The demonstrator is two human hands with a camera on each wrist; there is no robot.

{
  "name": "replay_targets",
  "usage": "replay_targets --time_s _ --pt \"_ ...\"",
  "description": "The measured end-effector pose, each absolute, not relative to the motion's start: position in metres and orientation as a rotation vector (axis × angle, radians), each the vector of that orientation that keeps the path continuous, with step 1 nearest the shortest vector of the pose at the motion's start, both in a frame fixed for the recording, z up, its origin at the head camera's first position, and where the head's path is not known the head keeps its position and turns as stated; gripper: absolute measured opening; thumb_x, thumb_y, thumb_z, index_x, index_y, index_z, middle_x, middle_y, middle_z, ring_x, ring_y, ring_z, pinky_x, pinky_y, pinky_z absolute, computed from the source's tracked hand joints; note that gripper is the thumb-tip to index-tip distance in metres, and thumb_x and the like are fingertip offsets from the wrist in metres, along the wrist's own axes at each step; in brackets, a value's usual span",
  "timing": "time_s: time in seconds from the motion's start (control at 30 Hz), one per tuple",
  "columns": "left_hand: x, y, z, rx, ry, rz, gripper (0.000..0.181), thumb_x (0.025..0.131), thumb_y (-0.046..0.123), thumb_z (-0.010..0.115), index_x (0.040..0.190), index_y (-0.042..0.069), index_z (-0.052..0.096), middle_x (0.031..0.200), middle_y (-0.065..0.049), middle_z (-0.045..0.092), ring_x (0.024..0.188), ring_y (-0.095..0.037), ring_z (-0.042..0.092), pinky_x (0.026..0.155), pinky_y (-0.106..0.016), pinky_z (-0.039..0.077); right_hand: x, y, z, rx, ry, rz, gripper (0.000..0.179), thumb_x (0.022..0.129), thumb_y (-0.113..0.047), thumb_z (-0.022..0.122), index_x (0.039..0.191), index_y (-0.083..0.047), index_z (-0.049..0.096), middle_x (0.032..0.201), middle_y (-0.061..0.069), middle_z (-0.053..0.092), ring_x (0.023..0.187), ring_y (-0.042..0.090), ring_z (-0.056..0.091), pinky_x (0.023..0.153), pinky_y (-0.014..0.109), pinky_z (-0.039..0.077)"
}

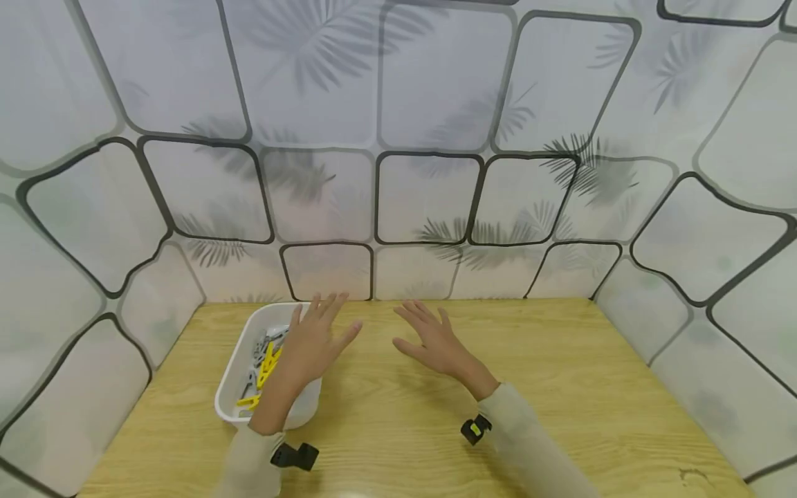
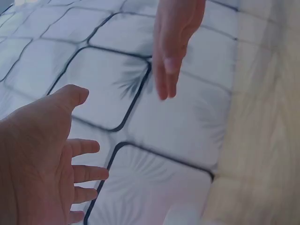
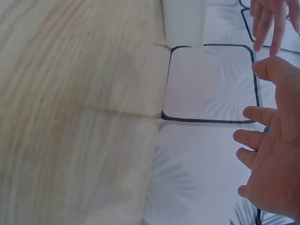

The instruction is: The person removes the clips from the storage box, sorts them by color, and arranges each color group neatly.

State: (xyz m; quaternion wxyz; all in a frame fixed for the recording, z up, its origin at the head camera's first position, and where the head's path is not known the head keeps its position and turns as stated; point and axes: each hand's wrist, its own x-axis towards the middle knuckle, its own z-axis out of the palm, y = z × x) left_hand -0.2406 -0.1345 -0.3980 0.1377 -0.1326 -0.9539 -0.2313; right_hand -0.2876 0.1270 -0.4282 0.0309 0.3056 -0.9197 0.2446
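My left hand (image 1: 311,344) is held with its fingers spread, overlapping the right side of a white plastic tub (image 1: 227,377) in the head view. Inside the tub lie several yellow clips (image 1: 269,363) and grey clips (image 1: 260,351), partly hidden behind that hand and forearm. To the right, my right hand (image 1: 436,340) hovers over the wooden table, fingers extended toward the left hand. Nothing is in either palm; the left wrist view shows the left hand (image 2: 42,154) with fingers apart, and the right wrist view shows the right hand (image 3: 276,140) likewise.
The wooden table (image 1: 548,394) reaches back to a wall covering (image 1: 429,200) with dark outlines and leaf prints, which also closes in both sides. Small black devices are strapped at the left wrist (image 1: 295,456) and right wrist (image 1: 476,429). A dark mark (image 1: 692,474) shows at the table's front right.
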Motion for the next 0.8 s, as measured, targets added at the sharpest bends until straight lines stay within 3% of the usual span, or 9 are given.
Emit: replay_targets --time_s 0.13,0.33,0.53,0.8 --pt "-0.236 -0.169 -0.388 -0.326 -2.753 -0.863 0.068 0.105 0.053 0.048 0.160 0.016 0.034 0.161 -0.019 0.038 0.152 -0.048 0.021 0.121 -0.069 0.008 -0.287 0.118 -0.417 1.021 -2.802 0.725 0.065 0.103 -0.044 0.056 0.158 -0.015 0.038 0.166 0.011 0.031 0.157 0.032 0.021 0.122 0.068 0.003" --pt "-0.226 -0.223 -0.376 -0.176 -2.779 -1.086 0.073 0.104 0.058 0.044 0.162 0.017 0.027 0.161 -0.022 0.037 0.148 -0.051 0.027 0.113 -0.073 0.025 -0.286 0.100 -0.403 1.140 -2.769 0.679 0.064 0.103 -0.042 0.057 0.158 -0.016 0.038 0.166 0.008 0.032 0.157 0.030 0.022 0.123 0.067 0.007" --pt "-0.223 -0.270 -0.384 -0.087 -2.749 -1.337 0.073 0.105 0.054 0.045 0.161 0.010 0.029 0.157 -0.028 0.040 0.145 -0.053 0.032 0.110 -0.073 0.030 -0.282 0.069 -0.392 1.315 -2.678 0.605 0.058 0.102 -0.037 0.061 0.152 -0.013 0.046 0.162 0.012 0.039 0.154 0.033 0.029 0.121 0.068 0.016" --pt "-0.229 -0.308 -0.414 -0.083 -2.693 -1.717 0.068 0.109 0.038 0.046 0.159 -0.003 0.024 0.159 -0.032 0.033 0.145 -0.047 0.031 0.113 -0.066 0.032 -0.273 0.019 -0.380 1.499 -2.593 0.391 0.054 0.099 -0.036 0.066 0.147 -0.015 0.052 0.156 0.007 0.048 0.149 0.024 0.039 0.123 0.056 0.024"
